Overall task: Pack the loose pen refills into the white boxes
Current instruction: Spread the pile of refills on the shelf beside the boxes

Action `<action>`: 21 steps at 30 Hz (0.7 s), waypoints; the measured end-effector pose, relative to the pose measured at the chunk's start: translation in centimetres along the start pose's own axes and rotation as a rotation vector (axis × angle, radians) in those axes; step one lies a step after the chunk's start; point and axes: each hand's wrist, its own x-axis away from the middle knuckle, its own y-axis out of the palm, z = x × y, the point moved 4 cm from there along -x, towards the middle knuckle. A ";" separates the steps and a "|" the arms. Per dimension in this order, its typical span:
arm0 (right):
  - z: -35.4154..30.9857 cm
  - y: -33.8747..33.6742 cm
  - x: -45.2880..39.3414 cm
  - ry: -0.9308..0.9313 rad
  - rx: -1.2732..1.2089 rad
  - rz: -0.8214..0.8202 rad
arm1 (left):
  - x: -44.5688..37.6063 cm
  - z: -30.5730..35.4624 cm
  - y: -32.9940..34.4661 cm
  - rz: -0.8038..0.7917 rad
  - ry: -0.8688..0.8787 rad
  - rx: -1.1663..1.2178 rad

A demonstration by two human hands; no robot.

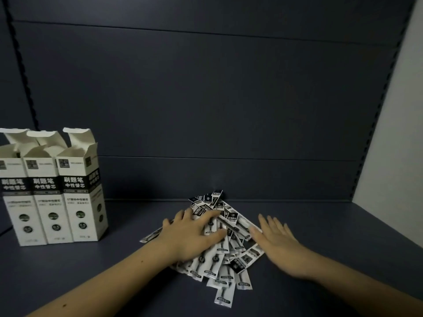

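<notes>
A heap of wrapped pen refills (225, 266) in black-and-white sleeves lies on the dark shelf in the lower middle. My left hand (192, 234) lies flat on top of the heap's left side, fingers spread. Against the heap's right edge is my right hand (278, 241), its fingers straight and together. Three tall white boxes (80, 197) stand upright side by side at the left, their top flaps open.
The dark shelf floor (332, 248) runs to a dark back panel (229, 99). A pale side wall (393, 145) closes the right. The boxes stand about a forearm's length left of the heap.
</notes>
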 end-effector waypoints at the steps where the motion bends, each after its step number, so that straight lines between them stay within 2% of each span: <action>1: 0.1 -0.3 -0.8 -0.028 -0.017 -0.014 | 0.1 -0.1 0.0 -0.013 0.007 0.010; 4: -0.3 -0.9 -2.6 -0.169 -0.006 -0.066 | 0.5 -0.1 0.0 -0.034 0.022 0.040; 7: -1.0 -0.9 -4.3 -0.323 0.006 -0.068 | 0.9 0.4 0.4 0.008 0.003 0.079; 11: -2.7 -1.2 -4.3 -0.465 -0.162 0.064 | 1.7 1.2 1.2 0.130 -0.163 0.164; 13: -3.6 -0.9 -2.8 -0.502 -0.205 0.068 | 2.0 1.3 1.5 0.185 -0.259 0.227; 17: -3.8 0.5 0.5 -0.449 0.032 -0.027 | 2.5 0.7 1.8 0.197 -0.310 0.194; 21: -3.1 0.6 1.5 -0.283 0.081 0.006 | 2.7 0.4 1.7 0.171 -0.334 0.144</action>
